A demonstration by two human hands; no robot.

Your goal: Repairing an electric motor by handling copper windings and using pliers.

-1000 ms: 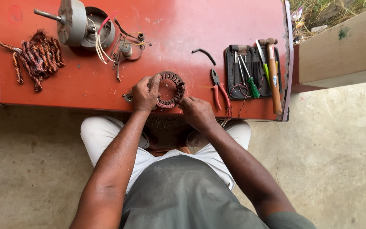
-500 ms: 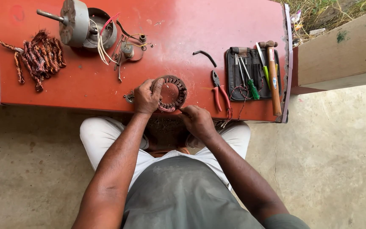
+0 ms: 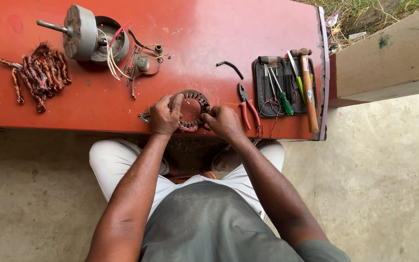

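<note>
From the head camera, a ring-shaped stator core (image 3: 191,107) with slotted teeth lies near the front edge of the red table (image 3: 209,29); the left hand (image 3: 164,115) grips its left rim, fingers curled over the top; the right hand (image 3: 223,121) pinches its right rim, fingers closed on the metal. Just right of the stator core lie red-handled pliers (image 3: 248,107); further right sits a black tool pouch (image 3: 280,87) with screwdrivers, a wooden-handled hammer (image 3: 308,90) beside it. Behind and left of the stator core rests a motor housing (image 3: 89,36) with loose wires; far left lies a heap of copper winding (image 3: 37,75).
</note>
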